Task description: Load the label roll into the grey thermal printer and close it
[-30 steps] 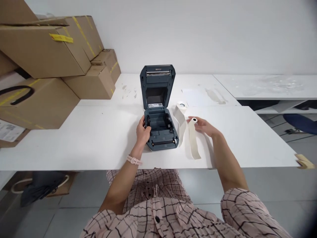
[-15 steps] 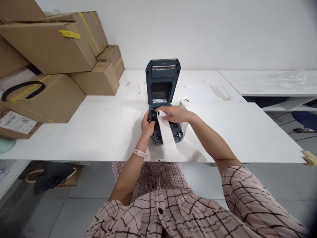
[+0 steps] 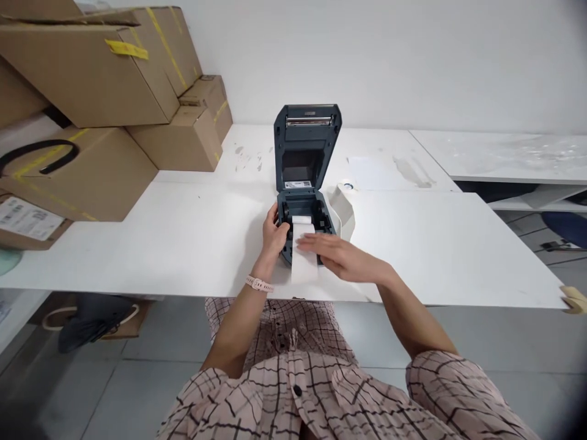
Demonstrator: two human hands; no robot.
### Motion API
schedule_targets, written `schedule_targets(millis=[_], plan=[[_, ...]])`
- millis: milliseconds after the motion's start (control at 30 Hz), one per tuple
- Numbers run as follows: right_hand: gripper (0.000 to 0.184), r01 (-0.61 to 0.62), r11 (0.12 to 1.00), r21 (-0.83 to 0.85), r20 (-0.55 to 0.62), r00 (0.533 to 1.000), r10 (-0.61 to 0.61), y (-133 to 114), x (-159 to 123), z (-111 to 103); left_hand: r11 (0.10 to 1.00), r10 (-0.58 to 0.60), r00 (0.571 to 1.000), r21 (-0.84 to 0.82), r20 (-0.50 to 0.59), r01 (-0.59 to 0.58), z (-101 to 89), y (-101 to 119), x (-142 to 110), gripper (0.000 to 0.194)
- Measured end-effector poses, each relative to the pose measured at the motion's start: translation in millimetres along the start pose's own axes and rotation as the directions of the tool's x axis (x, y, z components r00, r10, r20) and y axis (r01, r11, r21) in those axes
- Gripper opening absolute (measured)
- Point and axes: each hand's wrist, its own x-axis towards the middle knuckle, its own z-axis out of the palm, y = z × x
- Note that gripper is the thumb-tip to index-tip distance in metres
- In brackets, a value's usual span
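Observation:
A dark label printer (image 3: 308, 137) stands on the white table with its lid raised. Inside its bay lies a small white paper roll (image 3: 301, 220), and a white paper strip (image 3: 303, 266) runs from it over the front edge toward me. My left hand (image 3: 274, 237) grips the printer's left side, thumb on the rim and fingers around the outer wall. Over the strip, my right hand (image 3: 346, 256) lies flat with fingers stretched out, the fingertips on or just above the paper. It grasps nothing.
Stacked cardboard boxes (image 3: 87, 79) fill the table's left end. Just right of the printer is a crumpled white sheet-like item (image 3: 343, 211). The table's front edge (image 3: 389, 304) is close to my body. A blue chair (image 3: 566, 226) stands at the far right.
My right hand has let go of the paper roll, which now rests in the printer's bay. That hand moved toward me onto the strip. My left hand stays on the printer.

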Motion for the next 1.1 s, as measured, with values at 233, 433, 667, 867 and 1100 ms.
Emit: schedule_targets(millis=[233,433,667,867,1100], plan=[[0.053,-0.115,0.993,-0.028,-0.186,0.977,0.108,-16,-12,34,0.999,0.03,0.998,-0.029,0.048,-0.028,-1.0,1,0,0.071],[0.036,-0.097,0.983,0.153,-0.29,0.947,0.139,-10,-23,37,0.997,-0.044,0.993,-0.064,0.108,0.051,-2.3,4,-1,0.084],[0.037,-0.089,0.968,0.236,-0.259,0.954,0.151,-7,-30,35,0.991,-0.105,0.983,-0.07,0.152,0.116,-3.6,6,-2,0.089],[0.036,-0.114,0.965,0.235,-0.275,0.945,0.178,-12,-27,31,0.984,-0.118,0.981,-0.116,0.154,0.137,-2.4,6,-2,0.092],[0.035,-0.11,0.973,0.202,-0.273,0.948,0.163,-12,-27,30,0.975,-0.16,0.976,-0.13,0.148,0.179,-2.0,5,-1,0.095]])
